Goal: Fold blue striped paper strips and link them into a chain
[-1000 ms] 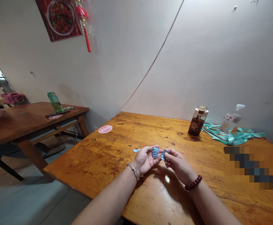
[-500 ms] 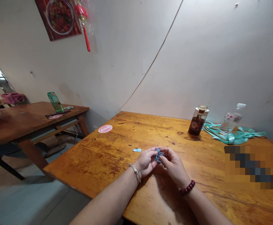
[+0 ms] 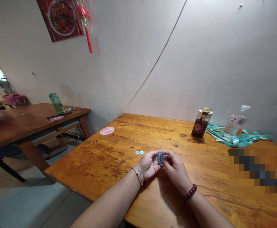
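Above the wooden table [image 3: 95, 158], a small blue-and-white striped block of pieces [image 3: 161, 158] is held between my two hands; its exact kind is too small to make out. My right hand [image 3: 177, 167] is closed on it, thumb across the near face. My left hand [image 3: 147, 164] cups it from the left, palm showing, fingers partly hidden behind it and thumb by its upper left edge. Lying on the table left of my hands is a similar flat blue-and-white piece [image 3: 139, 152], touched by neither hand.
Toward the back right stand a dark-filled drink bottle [image 3: 199, 125] and a clear water bottle [image 3: 234, 123] beside turquoise straps [image 3: 242, 139]. A round pink sticker [image 3: 107, 130] is at the table's left. Another table [image 3: 34, 123] with a green bottle [image 3: 57, 104] stands further left.
The striped block has turned slightly in my fingers and shows more of its face. My left thumb has drawn back from its front. The loose piece lies where it was.
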Available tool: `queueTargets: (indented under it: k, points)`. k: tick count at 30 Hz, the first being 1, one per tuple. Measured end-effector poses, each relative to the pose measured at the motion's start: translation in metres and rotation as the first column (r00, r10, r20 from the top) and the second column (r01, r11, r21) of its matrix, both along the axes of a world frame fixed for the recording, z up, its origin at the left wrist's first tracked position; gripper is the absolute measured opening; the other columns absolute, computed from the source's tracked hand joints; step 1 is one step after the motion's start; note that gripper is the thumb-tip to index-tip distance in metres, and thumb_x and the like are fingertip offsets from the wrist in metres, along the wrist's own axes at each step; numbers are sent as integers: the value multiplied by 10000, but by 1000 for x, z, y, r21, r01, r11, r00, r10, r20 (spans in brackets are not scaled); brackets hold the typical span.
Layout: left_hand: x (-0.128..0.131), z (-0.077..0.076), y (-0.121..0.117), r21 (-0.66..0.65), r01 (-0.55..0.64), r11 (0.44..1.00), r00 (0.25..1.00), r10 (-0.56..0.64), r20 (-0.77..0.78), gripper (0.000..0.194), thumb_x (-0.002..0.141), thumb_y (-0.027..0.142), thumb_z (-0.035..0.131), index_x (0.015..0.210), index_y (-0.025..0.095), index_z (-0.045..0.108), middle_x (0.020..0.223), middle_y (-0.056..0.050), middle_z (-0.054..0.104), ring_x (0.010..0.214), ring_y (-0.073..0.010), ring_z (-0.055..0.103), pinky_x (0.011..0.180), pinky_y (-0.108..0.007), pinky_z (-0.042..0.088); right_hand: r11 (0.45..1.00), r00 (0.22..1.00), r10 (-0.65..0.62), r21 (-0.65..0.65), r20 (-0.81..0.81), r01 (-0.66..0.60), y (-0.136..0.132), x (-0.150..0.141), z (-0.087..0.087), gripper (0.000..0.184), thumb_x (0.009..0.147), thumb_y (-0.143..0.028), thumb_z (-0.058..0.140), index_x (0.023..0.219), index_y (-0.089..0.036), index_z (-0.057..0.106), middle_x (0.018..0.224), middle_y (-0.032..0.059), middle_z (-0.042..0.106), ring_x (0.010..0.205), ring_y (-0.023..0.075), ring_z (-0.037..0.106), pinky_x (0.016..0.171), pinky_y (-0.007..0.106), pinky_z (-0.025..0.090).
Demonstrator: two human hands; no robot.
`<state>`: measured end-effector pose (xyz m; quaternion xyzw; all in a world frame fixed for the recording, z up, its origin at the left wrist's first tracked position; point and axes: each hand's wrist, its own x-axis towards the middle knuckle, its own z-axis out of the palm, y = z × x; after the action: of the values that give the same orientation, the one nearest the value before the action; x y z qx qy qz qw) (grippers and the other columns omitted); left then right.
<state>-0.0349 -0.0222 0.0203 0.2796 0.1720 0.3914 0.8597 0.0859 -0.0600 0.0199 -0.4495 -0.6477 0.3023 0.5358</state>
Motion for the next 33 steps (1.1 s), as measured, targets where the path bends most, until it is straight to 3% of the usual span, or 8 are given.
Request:
queueTargets:
  k: [9,15,22,28,33]
  points:
    - [-1,0,1,-27,-8,1000,999,9,43,217,757,191,446,898,73,561,811,-81,607,725,-116,562,709,-221,417,998,998,-18,60,67,14,0,1,-1,251,758,-184,421,973,-212,550,941,48,592,849,175,542,767,327,429]
    - [-3,3,1,-41,-89,995,996,89,1,223,756,220,460,901,84,561,762,-69,598,685,-119,562,649,-220,429,998,996,20,59,84,-25,-3,0,2,140,768,-225,438,841,-196,554,792,30,578,705,147,525,664,275,419]
    - [-1,2,-1,25,-157,987,986,158,-51,200,736,197,499,903,101,554,801,-72,590,694,-122,562,605,-215,436,986,990,124,-101,-67,-130,-5,0,9,148,743,-308,478,728,-174,538,694,2,542,585,108,476,555,229,393]
    - [-2,2,-1,-12,-158,987,983,156,-97,183,741,203,501,882,96,548,806,-85,585,696,-119,563,641,-227,453,954,966,-9,-291,-260,-70,2,9,7,227,680,-368,550,677,-141,542,572,-17,489,466,71,406,447,201,335]
    - [-4,2,-2,33,-120,992,974,124,-190,182,709,223,556,842,100,556,796,-69,572,670,-98,550,613,-204,462,929,937,-53,-361,-344,-80,7,17,5,230,656,-365,583,680,-140,543,537,-32,464,435,58,389,419,190,313]
